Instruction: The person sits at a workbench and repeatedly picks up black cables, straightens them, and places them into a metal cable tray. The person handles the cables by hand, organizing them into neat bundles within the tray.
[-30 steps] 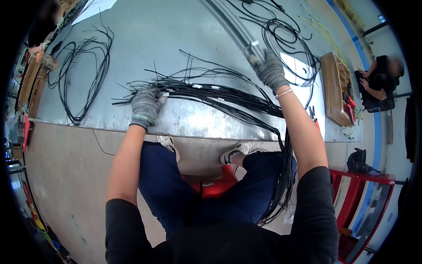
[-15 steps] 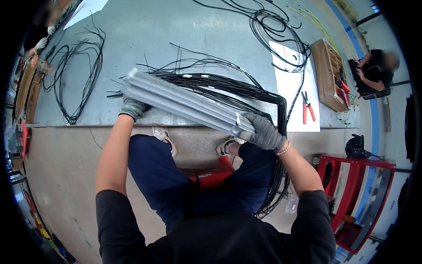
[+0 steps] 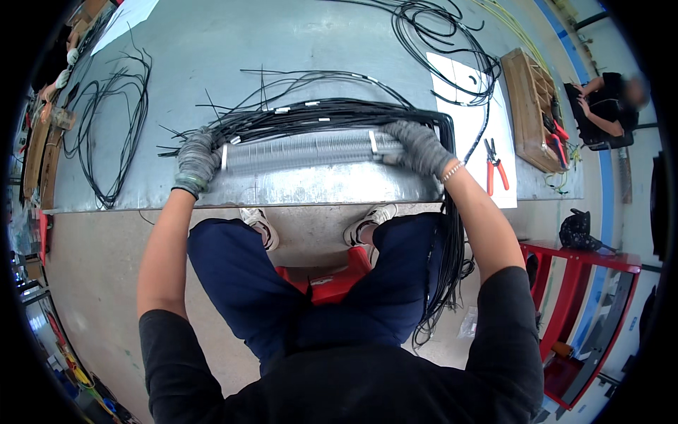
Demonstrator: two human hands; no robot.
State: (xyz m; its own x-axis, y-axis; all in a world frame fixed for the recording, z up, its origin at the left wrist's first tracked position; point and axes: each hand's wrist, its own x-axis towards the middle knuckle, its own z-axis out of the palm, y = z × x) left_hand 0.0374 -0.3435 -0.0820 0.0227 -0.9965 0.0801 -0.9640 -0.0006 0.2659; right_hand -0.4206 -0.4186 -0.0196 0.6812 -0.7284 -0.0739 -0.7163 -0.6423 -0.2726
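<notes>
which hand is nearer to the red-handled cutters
Right. The right hand, at the right end of the grey ribbed tubing, is just left of the red-handled cutters; the left hand is at the tubing's left end, much farther away.

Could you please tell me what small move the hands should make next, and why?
Perhaps settle the grey ribbed bundle beside the black cables: the left hand and right hand hold its opposite ends, and the cables run roughly parallel.

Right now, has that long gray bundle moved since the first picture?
Yes, the gray bundle came nearer: it stretched away over the table, and now runs along the table's front edge, from left hand to right hand.
</notes>
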